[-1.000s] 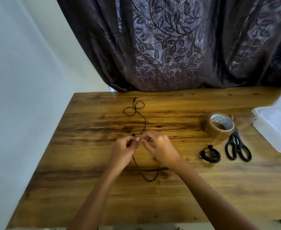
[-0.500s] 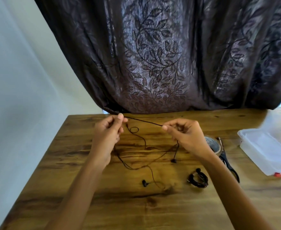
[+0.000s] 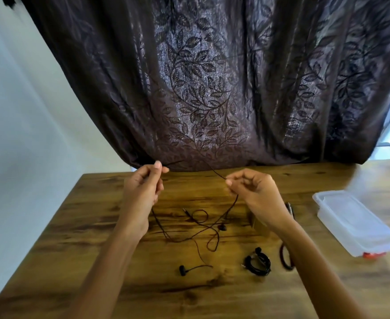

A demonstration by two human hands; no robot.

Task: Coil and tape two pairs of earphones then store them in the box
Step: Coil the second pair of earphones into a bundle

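Note:
A loose black earphone cable (image 3: pixel 198 229) hangs from both hands down onto the wooden table (image 3: pixel 143 291). My left hand (image 3: pixel 143 189) pinches one stretch of it and my right hand (image 3: pixel 253 192) pinches another, with the cable arching up between them in front of the curtain. One earbud (image 3: pixel 183 270) and the plug (image 3: pixel 184 210) lie on the table; another bud (image 3: pixel 222 227) hangs just above it. A second pair of earphones (image 3: pixel 258 263) lies coiled near my right forearm. The clear plastic box (image 3: pixel 352 222) sits at the right, lid shut.
A brown tape roll (image 3: pixel 257 223) and black scissors (image 3: pixel 286 259) lie mostly hidden behind my right wrist. A dark leaf-patterned curtain (image 3: pixel 201 88) hangs behind the table's far edge. A pale wall stands to the left.
Both hands rose off the table with the cable and moved apart, stretching it between them. The view tilted upward, showing more curtain.

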